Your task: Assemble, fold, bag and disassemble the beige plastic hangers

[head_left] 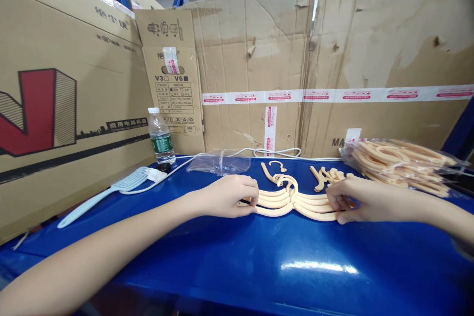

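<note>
Several beige plastic clothes hangers [276,211] lie side by side on the blue tabletop [237,266], their curved hooks bunched at the middle. My left hand [235,195] has its fingers wrapped round the left ends of the hanger arms. At the right ends, my right hand [355,200] grips the same row with bent fingers and thumb. Just behind the row lie a loose hanger arm [267,173] and a small hook [279,164]. A small heap of beige hanger pieces [331,174] sits behind my right hand, partly covered by it.
Clear plastic bags of beige hangers [396,158] are piled at the back right. A flat clear bag [218,163], a white cable [255,150], a water bottle [162,140] and a light blue hairbrush [107,192] lie or stand behind and left. Cardboard [244,59] walls the back.
</note>
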Demonstrator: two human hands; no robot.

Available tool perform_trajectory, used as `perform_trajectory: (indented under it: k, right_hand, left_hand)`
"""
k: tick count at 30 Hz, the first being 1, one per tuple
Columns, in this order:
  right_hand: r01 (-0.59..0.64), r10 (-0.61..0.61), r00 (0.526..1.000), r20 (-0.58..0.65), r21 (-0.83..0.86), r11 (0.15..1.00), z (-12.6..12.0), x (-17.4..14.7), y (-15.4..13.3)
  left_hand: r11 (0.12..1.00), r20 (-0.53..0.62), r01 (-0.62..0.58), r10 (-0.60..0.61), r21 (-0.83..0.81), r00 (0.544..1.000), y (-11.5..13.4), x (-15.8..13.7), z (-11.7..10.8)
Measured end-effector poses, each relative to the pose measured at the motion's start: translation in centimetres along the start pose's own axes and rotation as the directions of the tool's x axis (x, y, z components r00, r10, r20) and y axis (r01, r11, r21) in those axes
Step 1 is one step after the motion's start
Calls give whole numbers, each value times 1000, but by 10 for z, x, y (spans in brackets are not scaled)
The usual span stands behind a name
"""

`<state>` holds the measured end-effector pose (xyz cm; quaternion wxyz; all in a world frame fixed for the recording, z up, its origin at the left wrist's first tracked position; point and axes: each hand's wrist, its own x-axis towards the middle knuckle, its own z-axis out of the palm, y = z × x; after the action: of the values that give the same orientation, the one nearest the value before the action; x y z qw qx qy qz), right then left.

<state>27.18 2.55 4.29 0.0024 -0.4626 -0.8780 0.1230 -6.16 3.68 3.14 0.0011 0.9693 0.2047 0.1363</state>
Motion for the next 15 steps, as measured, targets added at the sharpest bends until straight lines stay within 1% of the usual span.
perform_trajectory:
  k: [6, 10, 12, 15]
  right_hand:
    - [20, -20, 1000, 5, -7, 1000, 2, 1, 5]
    - [26, -26, 1000, 5, 31, 999, -4, -2, 2]
    - [65, -62, 996, -60, 61, 996, -10, -1, -1]
    - [134, -115, 970, -216, 78, 988, -24, 8, -1]
  left_hand:
    - [1000, -11, 2, -2, 3, 1000, 1, 1, -1]
    - [1000, -42, 0, 1, 13, 999, -1, 1, -5]
    - [1000, -55, 1, 0, 29, 999, -2, 3, -8]
    - [998, -60, 18, -15, 56, 998, -7, 12, -14]
